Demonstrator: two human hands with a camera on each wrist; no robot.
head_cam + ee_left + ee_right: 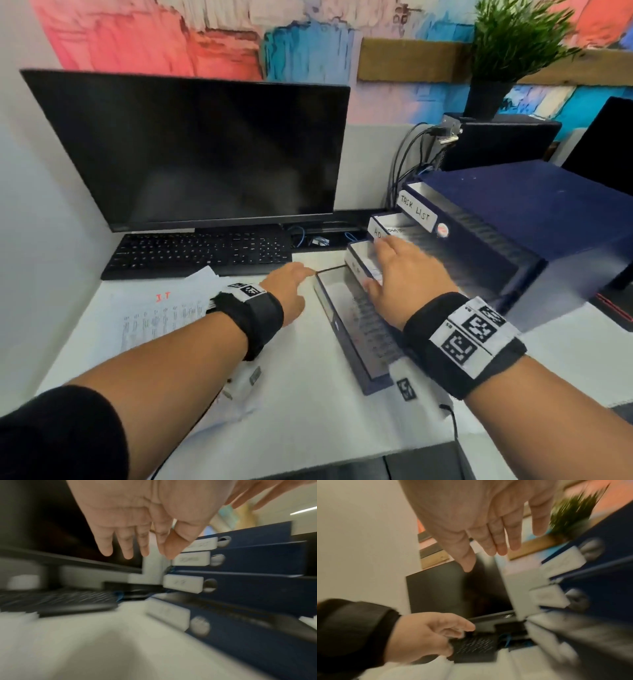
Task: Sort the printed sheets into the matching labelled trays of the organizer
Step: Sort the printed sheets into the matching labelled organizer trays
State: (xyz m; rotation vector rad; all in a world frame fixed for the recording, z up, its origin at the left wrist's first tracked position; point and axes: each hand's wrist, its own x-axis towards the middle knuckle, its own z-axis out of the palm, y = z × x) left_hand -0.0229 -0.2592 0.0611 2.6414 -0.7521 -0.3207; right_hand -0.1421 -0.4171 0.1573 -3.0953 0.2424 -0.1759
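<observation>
While both hands hover low over the white table (pixel 308 394), neither holds anything: left hand (pixel 287 291) has its grip spread, fingers straight and slack, reaching toward the near-left corner of the pulled-out bottom tray (pixel 356 346); whether the fingertips touch the tray rim, cannot tell, motion blur. Right hand (pixel 407 277) also spread, palm down, fingers extended over the front of the trays, thumb near the bottom tray's sheet; contact unclear. Wrist views confirm: left hand (pixel 137 520) with fingers (pixel 106 546) straight and apart, right hand (pixel 488 513) with fingers loosely extended, nothing pinched. Blue organizer (pixel 513 212) sits at the table's right edge, stacked trays with white labels; the top label (pixel 416 210) reads "TASK LIST", lower labels are partly covered or blurred. Bottom tray is slid out toward the table's front edge, a printed sheet (pixel 373 325) lying flat inside it. Remaining printed sheets (pixel 161 318) lie in a loose pile on the table's left side, in front of the keyboard (pixel 198 253), the top one headed with red letters, partly under the left forearm. Black monitor (pixel 191 150) stands at the table's back-left, screen dark. Potted plant (pixel 507 51) behind the organizer near the back-right corner. Cables (pixel 407 161) hang between monitor and organizer.
</observation>
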